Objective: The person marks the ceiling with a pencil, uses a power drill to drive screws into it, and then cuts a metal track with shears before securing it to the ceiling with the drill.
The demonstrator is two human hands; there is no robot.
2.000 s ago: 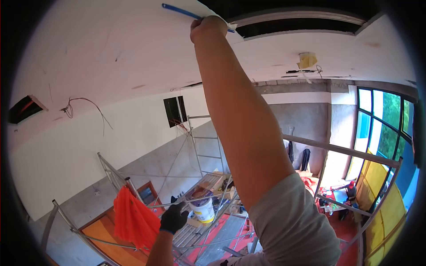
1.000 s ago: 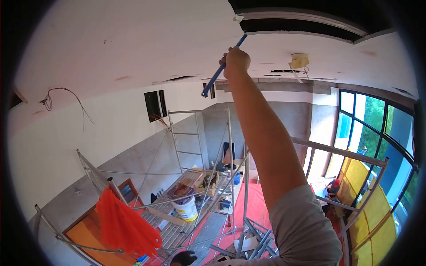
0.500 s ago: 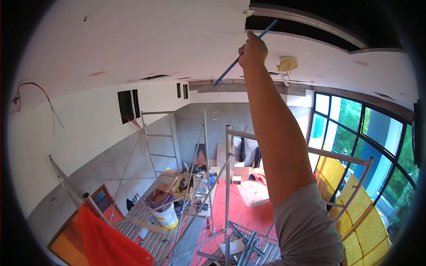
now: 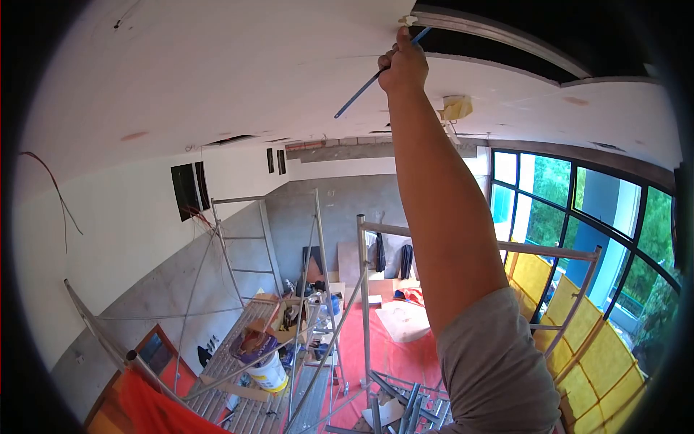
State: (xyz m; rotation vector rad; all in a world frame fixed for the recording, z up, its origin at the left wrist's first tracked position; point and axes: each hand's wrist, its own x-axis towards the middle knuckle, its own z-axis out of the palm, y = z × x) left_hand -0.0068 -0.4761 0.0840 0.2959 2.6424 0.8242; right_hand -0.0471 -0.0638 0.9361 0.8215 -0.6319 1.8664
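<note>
Head view shows my right hand (image 4: 403, 66) raised overhead, its grip clenched round a thin blue stick (image 4: 358, 95). The tip meets the white ceiling (image 4: 238, 65) beside the dark recess (image 4: 506, 32). The slant, I judge, lets it reach that edge. My left hand is out of sight.

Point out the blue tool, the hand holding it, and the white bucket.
blue tool (image 4: 359, 95): head view, mid-handle.
right hand (image 4: 403, 66): head view, back of the fist.
white bucket (image 4: 272, 375): head view, its side wall.
</note>
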